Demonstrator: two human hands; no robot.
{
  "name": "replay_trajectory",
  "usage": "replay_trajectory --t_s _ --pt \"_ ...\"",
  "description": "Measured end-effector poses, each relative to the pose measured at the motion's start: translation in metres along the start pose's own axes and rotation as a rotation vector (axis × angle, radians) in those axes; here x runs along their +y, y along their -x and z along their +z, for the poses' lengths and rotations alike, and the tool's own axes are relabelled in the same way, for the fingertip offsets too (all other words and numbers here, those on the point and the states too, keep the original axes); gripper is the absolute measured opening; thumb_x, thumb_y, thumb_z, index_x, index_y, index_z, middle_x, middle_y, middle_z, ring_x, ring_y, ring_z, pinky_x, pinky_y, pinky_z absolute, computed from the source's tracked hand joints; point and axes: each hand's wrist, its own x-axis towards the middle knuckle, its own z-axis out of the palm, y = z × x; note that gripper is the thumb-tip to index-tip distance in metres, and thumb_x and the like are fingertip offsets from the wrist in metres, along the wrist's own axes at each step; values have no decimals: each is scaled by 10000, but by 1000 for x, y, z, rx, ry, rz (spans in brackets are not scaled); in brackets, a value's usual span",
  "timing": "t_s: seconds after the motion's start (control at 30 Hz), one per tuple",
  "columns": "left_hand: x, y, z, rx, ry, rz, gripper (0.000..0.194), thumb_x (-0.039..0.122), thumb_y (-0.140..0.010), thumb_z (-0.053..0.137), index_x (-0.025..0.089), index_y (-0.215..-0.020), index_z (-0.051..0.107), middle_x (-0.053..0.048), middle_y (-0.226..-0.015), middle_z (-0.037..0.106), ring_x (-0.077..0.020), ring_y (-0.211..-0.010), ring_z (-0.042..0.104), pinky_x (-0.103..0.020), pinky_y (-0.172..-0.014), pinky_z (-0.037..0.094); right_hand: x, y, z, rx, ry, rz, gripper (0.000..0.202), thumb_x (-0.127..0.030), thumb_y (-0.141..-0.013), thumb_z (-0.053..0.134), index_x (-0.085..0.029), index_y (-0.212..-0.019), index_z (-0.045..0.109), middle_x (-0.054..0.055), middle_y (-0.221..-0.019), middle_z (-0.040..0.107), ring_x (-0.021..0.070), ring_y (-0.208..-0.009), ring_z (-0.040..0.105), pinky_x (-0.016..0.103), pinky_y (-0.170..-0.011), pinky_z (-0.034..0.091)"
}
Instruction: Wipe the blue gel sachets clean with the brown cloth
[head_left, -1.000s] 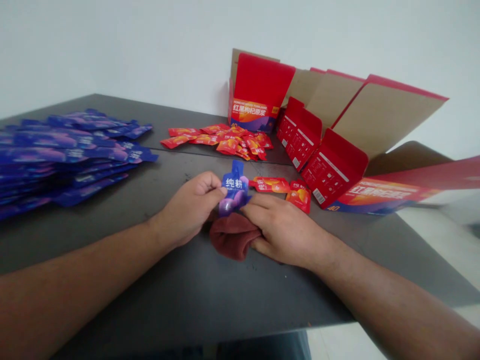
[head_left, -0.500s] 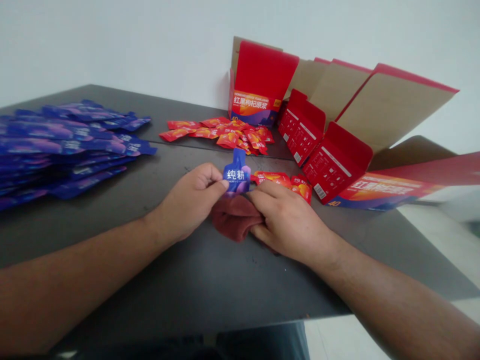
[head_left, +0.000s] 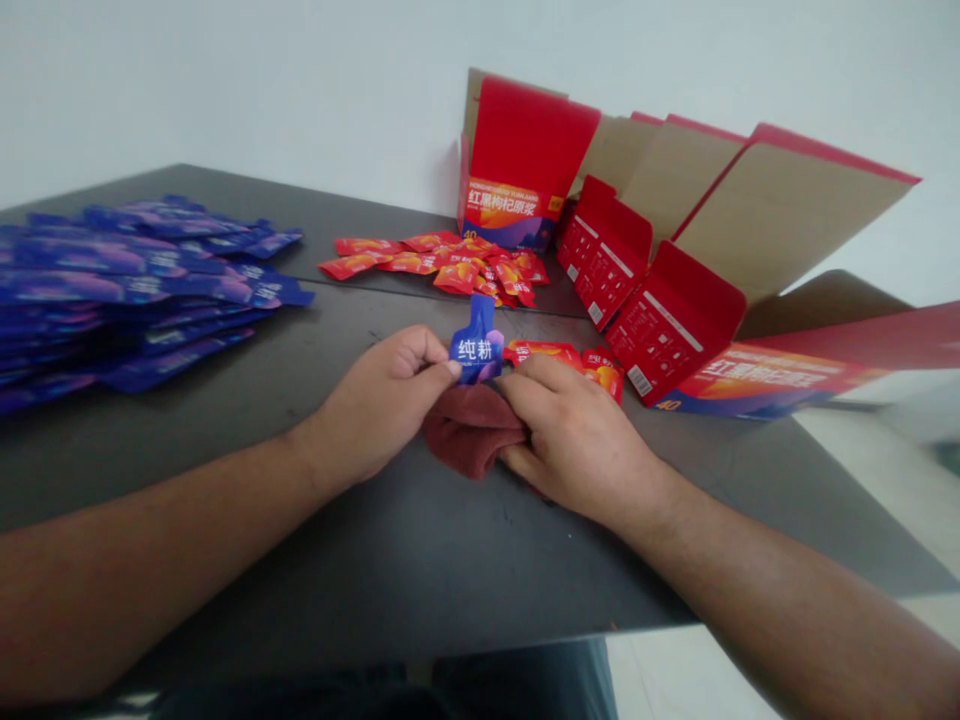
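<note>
A small blue pouch [head_left: 478, 345] with white characters and a narrow neck stands upright in front of me. My left hand [head_left: 390, 395] pinches its left edge between thumb and forefinger. In my right hand [head_left: 574, 435] is a folded brown cloth [head_left: 472, 425], pressed against the pouch's lower part, which it covers. The fingertips of the right hand are partly hidden behind the cloth. Just beyond the right hand lie several red-orange sachets [head_left: 604, 372]; another group of red sachets [head_left: 457, 268] is spread farther back.
A large heap of blue pouches [head_left: 142, 270] lies at the left of the dark table [head_left: 337, 590]. Printed cartons with raised flaps line the back and right: one red carton [head_left: 517, 200] by the wall, others [head_left: 671, 315] nearer the right edge.
The blue pouch has shifted very slightly to the right with the left fingers. The cloth stays against its lower part, and both grips look the same.
</note>
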Motion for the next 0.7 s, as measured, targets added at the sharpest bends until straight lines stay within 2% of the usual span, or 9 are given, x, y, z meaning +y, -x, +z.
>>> replay_trajectory --t_s 0.17,0.4,0.57,0.7 --pt "4 3 1 -55 -65 -82 183 345 -916 697 230 -823 590 30 -656 603 -138 -548 509 -283 -511 368 0 0 4 -141 -58 -171 172 -242 -969 700 -189 -1132 719 83 -1072 695 253 -980 645 369 -838 517" --pt "7 3 0 -29 -28 -10 203 299 -887 718 219 -765 577 21 -690 595 -135 -595 507 -279 -552 391 0 0 1 -15 -38 -32 165 -177 -942 644 -151 -1095 700 113 -1057 681 265 -991 630 384 -855 527" --pt "7 4 0 -65 -46 -61 188 316 -904 709 228 -791 587 31 -635 580 -133 -534 485 -280 -510 355 -1 1 2 -136 -82 -163 170 -219 -962 686 -190 -1128 704 82 -1074 695 241 -983 640 357 -847 520" --pt "5 3 0 -47 -26 -24 198 315 -906 712 223 -785 585 18 -694 604 -138 -598 520 -278 -548 390 2 0 -1 -28 -59 -75 170 -172 -929 662 -172 -1096 689 105 -1067 683 260 -987 633 374 -844 521"
